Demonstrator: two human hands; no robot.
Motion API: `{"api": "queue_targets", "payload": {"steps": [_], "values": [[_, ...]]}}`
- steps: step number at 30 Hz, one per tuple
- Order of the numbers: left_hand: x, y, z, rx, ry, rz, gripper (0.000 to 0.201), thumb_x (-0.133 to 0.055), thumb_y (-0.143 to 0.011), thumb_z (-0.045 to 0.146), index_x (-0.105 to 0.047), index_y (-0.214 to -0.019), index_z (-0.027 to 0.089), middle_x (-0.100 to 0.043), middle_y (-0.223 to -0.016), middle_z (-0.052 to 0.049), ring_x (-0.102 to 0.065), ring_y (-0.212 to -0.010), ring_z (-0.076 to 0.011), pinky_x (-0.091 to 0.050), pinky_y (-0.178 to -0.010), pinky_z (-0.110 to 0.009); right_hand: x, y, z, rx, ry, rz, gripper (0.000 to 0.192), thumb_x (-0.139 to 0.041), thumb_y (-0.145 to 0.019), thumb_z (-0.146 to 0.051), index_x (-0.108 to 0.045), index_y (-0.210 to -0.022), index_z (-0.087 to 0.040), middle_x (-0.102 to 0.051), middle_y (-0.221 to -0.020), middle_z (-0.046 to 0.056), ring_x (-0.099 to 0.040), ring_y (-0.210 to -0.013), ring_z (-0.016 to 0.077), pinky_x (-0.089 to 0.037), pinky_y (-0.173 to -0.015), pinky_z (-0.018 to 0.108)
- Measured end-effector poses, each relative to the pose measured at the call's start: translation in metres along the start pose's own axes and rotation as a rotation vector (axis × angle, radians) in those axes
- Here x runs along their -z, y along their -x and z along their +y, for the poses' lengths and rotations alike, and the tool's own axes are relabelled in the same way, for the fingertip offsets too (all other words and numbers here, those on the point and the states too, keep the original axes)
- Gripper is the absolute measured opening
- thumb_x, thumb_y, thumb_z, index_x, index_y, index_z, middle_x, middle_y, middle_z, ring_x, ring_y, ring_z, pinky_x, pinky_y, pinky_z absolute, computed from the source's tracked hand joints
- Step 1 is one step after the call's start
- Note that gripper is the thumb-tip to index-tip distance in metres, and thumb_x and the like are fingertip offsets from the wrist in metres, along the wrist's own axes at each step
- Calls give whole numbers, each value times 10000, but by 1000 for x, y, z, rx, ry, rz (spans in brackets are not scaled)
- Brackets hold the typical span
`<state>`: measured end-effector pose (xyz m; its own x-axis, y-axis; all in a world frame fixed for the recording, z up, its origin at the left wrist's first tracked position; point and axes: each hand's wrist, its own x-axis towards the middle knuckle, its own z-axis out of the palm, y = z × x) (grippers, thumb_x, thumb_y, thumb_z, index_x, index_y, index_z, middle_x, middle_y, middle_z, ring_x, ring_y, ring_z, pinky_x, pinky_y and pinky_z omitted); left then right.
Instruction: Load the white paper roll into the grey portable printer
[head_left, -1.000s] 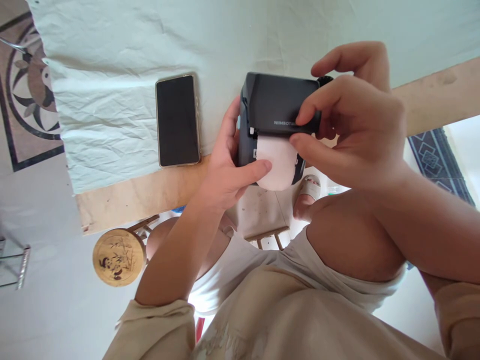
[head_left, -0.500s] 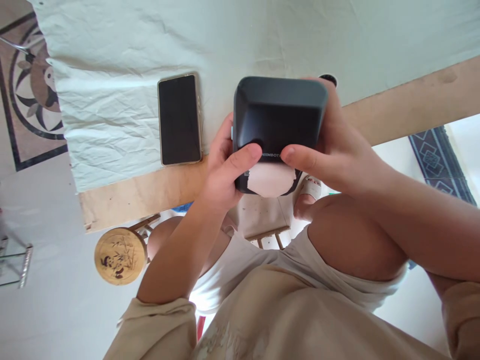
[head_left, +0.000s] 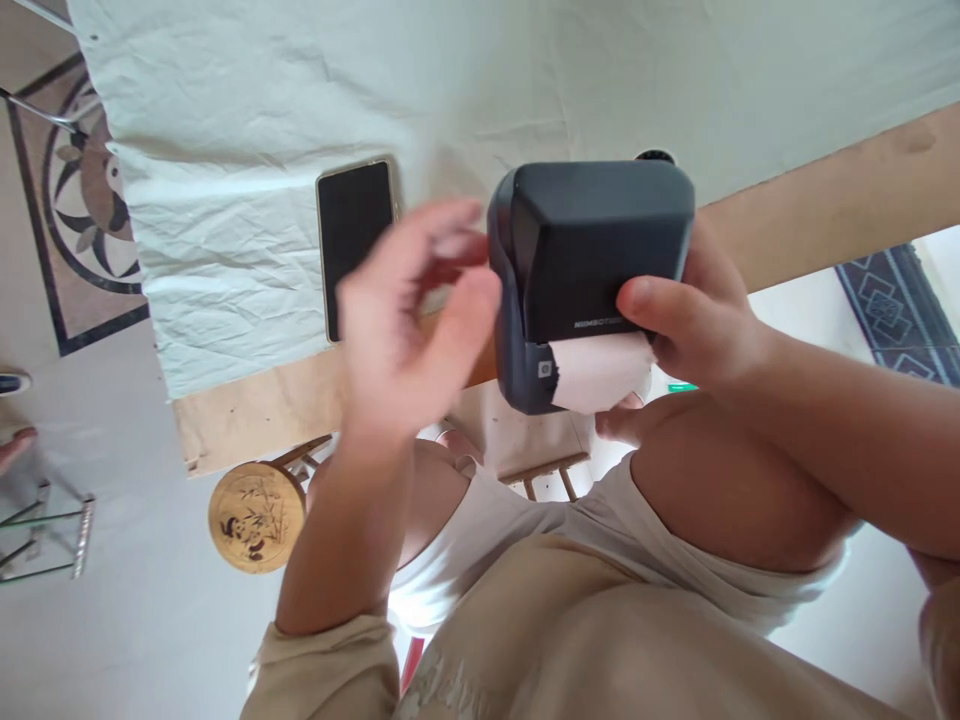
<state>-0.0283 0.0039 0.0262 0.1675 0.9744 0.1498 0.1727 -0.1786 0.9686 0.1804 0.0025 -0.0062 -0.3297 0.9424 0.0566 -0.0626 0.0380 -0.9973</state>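
Note:
A dark grey label printer (head_left: 592, 250) is held up over the table edge by my right hand (head_left: 694, 320), whose thumb lies across its front by the printed brand name. A white paper strip (head_left: 596, 372) sticks out of the printer's slot below the lid. My left hand (head_left: 409, 320) hovers just left of the printer, blurred, fingers apart and holding nothing. It partly covers a black smartphone (head_left: 352, 235) that lies face up on the white cloth (head_left: 300, 120).
The cloth covers a plywood tabletop whose bare edge (head_left: 255, 410) runs along the front. Below it stand a small round wooden stool (head_left: 256, 515) and another stool (head_left: 525, 430). A patterned rug (head_left: 900, 310) lies at right. Someone's foot (head_left: 11, 445) shows at far left.
My left hand has let go of the printer and pulled away to the left. The printer now rests in my right hand alone, tilted and shifted slightly right, its lid shut over the paper.

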Motion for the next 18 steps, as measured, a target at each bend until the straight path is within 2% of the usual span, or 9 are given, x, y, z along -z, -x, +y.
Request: {"api": "queue_targets", "payload": {"steps": [2, 4, 5, 7, 10, 14, 18], "values": [[21, -12, 3, -51, -194, 199, 268, -602, -839, 351, -607, -1070, 214, -605, -1043, -7, -561, -1074, -136, -428, -1012, -298, 2, 1, -1, -33, 2, 9, 562, -652, -780, -554, -442, -1236, -303, -541, -1116, 3, -576, -993, 108, -582, -765, 221], [38, -25, 1, 100, -701, 308, 421, -599, -823, 409, -554, -1210, 250, -574, -1211, -12, -513, -1191, -186, -375, -1117, -394, 2, 1, -4, -30, -17, -12, 564, -669, -783, -507, -425, -1250, -307, -529, -1118, 6, -576, -951, 90, -567, -687, 185], [44, -32, 0, 148, -765, 363, 543, -624, -790, 458, -525, -1268, 222, -536, -1272, -70, -448, -1275, -254, -306, -1160, -486, 0, 1, -6, -25, -35, -27, 569, -676, -784, -478, -412, -1257, -303, -523, -1123, 8, -577, -933, 80, -557, -654, 166], [51, -42, -4, 374, -860, 278, 760, -630, -746, 555, -396, -1406, 260, -469, -1369, -104, -379, -1357, -330, -285, -1162, -562, -3, -1, -10, -31, -66, -56, 572, -676, -790, -437, -391, -1263, -288, -517, -1108, 7, -582, -880, 59, -549, -622, 148], [50, -52, -8, 565, -945, 188, 893, -624, -713, 611, -275, -1472, 295, -437, -1410, -99, -314, -1401, -386, -253, -1166, -600, -5, -3, -13, -28, -21, -78, 589, -670, -784, -437, -379, -1269, -272, -513, -1059, -5, -577, -814, 36, -545, -604, 137], [49, -53, -10, 539, -965, 126, 907, -660, -713, 471, -242, -1488, 255, -415, -1420, -131, -307, -1385, -428, -243, -1153, -617, 0, -5, -10, 67, 168, -96, 668, -730, -724, -389, -401, -1295, -282, -514, -1045, -9, -552, -820, 19, -513, -589, 92], [44, -47, -9, 498, -974, 124, 940, -686, -679, 455, -258, -1482, 222, -491, -1323, -167, -395, -1305, -466, -292, -1092, -632, 2, -6, -7, 148, 209, -115, 688, -731, -728, -386, -410, -1330, -299, -533, -1050, 4, -552, -854, 34, -532, -626, 107]]}}
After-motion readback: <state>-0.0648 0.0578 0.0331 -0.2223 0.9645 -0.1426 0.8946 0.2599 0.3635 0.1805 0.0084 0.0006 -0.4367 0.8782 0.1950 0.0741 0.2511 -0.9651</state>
